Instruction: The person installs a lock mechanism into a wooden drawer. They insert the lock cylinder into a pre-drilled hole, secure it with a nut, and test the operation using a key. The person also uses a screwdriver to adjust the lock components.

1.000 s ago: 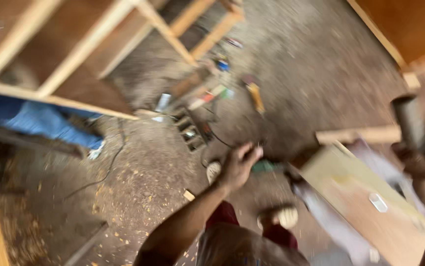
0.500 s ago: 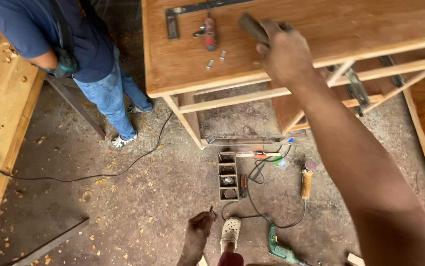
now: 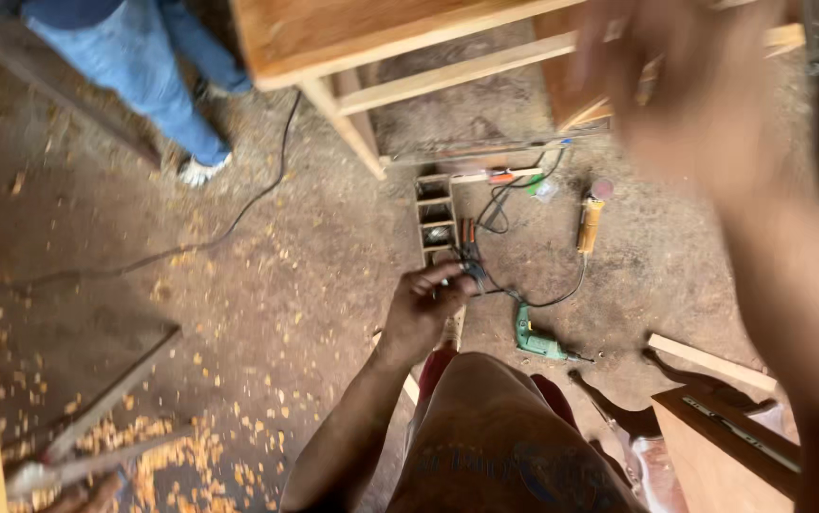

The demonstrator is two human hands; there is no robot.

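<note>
My left hand (image 3: pixel 423 306) hangs low in front of me with its fingers curled in; I see nothing in it. It is above the dirt floor, just short of a small wooden compartment tray (image 3: pixel 436 214) and a tangle of black wires. My right hand (image 3: pixel 704 90) is raised at the upper right and badly blurred, in front of the lower rails of a wooden table (image 3: pixel 333 38). The blur hides whether it holds anything.
Another person's legs in blue jeans (image 3: pixel 162 85) stand at the upper left beside the table. On the floor lie a green drill (image 3: pixel 537 342), a yellow-handled tool (image 3: pixel 588 223), a black cable (image 3: pixel 238 214), wood shavings (image 3: pixel 172 446) and a loose plank (image 3: pixel 708 361). A board with a metal rail (image 3: pixel 732 446) sits at the lower right.
The view has tipped down from the tabletop to the floor. My right hand left the tabletop and swung nearer the camera, blurred. My left hand rose and curled its fingers.
</note>
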